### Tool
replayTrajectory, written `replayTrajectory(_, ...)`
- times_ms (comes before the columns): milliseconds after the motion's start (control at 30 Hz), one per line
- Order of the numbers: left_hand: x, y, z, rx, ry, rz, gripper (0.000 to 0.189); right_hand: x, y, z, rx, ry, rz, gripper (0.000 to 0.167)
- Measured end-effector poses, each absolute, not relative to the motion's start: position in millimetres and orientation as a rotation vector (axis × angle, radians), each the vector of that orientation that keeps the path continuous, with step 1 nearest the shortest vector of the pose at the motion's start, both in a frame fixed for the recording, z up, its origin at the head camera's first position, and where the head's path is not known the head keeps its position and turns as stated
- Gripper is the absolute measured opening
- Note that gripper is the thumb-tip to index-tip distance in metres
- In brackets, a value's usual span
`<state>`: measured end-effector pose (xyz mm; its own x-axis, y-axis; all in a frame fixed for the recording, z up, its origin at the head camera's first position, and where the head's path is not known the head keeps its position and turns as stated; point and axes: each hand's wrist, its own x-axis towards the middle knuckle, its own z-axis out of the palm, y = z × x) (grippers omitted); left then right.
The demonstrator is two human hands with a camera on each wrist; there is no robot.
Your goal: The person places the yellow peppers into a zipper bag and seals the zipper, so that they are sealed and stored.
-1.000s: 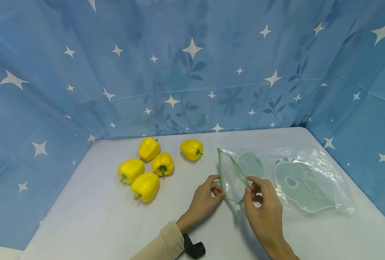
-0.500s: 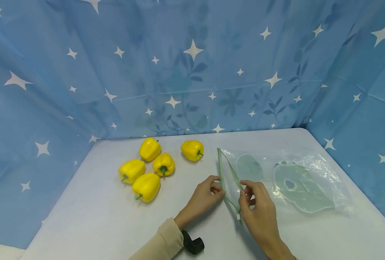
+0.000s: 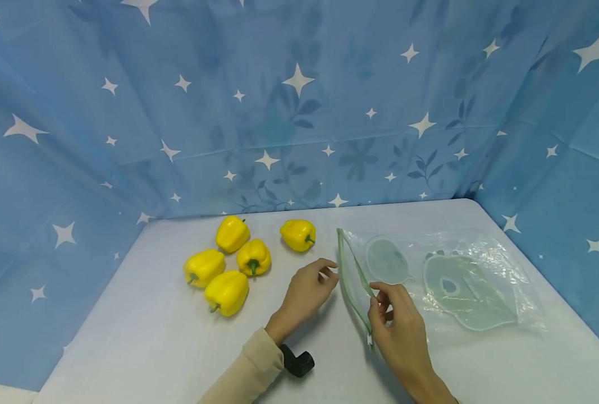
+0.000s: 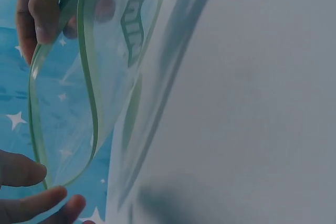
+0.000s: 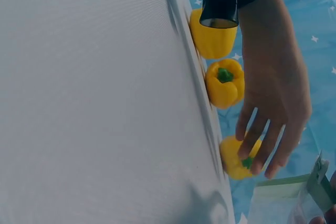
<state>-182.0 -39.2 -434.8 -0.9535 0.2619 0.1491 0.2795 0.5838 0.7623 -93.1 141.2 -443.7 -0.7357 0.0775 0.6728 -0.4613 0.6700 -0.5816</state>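
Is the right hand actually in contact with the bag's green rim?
Touching. The left wrist view shows it: the bag's green rim bends where the right hand pinches it.

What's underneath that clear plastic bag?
The white table shows through the clear bag. Whatever lies beneath its larger pale green shape or behind the right hand is covered, so I can't tell.

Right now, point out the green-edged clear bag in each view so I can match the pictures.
Head: the bag is right of centre, on the white table.
Left wrist: the bag is at the left, its mouth open.
Right wrist: the bag is in the bottom right corner, cut off by the frame.
Shared landmark: the starry blue curtain.
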Motion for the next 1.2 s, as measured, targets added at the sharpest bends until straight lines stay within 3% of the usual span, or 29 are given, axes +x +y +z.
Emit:
replayTrajectory(267, -192.9, -47.2, -422.7, -0.488, -2.683, -1.021, 0.021, -92.2, 140.7, -443.1, 0.289, -2.202, 1.019, 0.033)
replayTrajectory(600, -207.6, -55.2, -414.2, -0.540, -2.556, -0.587, 0.027, -92.8, 141.5, -443.8, 0.306, -2.197, 1.029, 0.033)
replayTrajectory(1200, -239.3, -67.5, -425.3, -0.429, -2.760, -0.476, 0.066, -93.8, 143.0, -444.3, 0.349, -2.185, 1.020, 0.033)
